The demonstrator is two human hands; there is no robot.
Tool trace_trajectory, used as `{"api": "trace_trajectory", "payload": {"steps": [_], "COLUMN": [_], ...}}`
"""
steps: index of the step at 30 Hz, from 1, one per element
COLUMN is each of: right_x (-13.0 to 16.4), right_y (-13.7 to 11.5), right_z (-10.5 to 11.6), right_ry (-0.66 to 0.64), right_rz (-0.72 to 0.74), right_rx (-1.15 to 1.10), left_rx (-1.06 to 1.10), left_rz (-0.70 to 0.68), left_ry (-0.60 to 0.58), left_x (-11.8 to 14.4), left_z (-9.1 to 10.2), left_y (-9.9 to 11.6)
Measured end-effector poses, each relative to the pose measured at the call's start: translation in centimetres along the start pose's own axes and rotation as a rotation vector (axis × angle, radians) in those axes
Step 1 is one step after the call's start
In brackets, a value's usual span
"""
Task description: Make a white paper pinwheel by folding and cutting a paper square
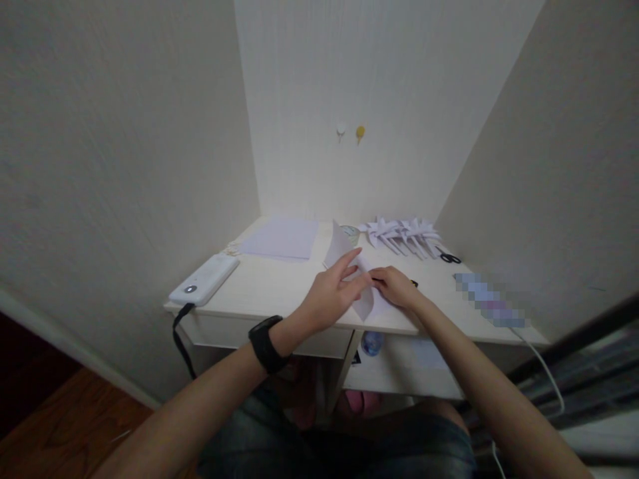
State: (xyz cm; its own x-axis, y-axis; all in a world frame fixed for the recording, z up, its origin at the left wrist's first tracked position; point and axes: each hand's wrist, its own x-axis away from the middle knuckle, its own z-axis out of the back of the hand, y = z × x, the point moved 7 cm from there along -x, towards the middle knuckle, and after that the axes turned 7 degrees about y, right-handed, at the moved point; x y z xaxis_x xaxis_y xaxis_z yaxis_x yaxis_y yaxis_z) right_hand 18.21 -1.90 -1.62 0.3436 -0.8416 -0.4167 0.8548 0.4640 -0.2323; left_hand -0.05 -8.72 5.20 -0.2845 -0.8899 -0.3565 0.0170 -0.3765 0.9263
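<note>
A white sheet of paper (344, 249), partly folded, stands up from the pale desk (269, 286) near its front edge. My left hand (332, 293), with a black watch on its wrist, pinches the sheet's lower fold between thumb and fingers. My right hand (397, 285) presses and grips the same paper from the right, fingertips meeting the left hand's. The paper's lower corner (367, 307) hangs toward the desk edge.
A stack of white sheets (282, 237) lies at the back left. A white power bank (204, 279) with a black cable sits at the left edge. Several folded paper pieces (402, 233), black scissors (449, 257) and a tape roll (350, 233) lie at the back right. Walls enclose three sides.
</note>
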Motion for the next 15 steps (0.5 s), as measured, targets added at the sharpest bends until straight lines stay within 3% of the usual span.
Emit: {"api": "trace_trajectory", "payload": {"steps": [5, 7, 9, 12, 15], "right_x": [0.1, 0.4, 0.9, 1.3, 1.4], "right_y": [2.3, 3.4, 3.9, 3.5, 3.0], "right_z": [-0.8, -1.1, -1.0, -0.7, -0.6], "right_ry": [0.157, 0.172, 0.184, 0.163, 0.106], "right_rz": [-0.044, -0.126, -0.191, -0.159, -0.093], "right_rx": [-0.158, -0.223, -0.259, -0.217, -0.123], "left_rx": [-0.304, -0.58, -0.776, -0.929, -0.991], "left_rz": [-0.296, -0.487, -0.593, -0.561, -0.488], "left_ry": [-0.132, -0.265, -0.426, -0.55, -0.559], "left_x": [-1.8, -2.5, -3.1, -4.3, -5.2], "left_z": [-0.4, -0.5, -0.7, -0.3, 0.1], "left_y": [0.9, 0.1, -1.7, -5.1, -7.6]}}
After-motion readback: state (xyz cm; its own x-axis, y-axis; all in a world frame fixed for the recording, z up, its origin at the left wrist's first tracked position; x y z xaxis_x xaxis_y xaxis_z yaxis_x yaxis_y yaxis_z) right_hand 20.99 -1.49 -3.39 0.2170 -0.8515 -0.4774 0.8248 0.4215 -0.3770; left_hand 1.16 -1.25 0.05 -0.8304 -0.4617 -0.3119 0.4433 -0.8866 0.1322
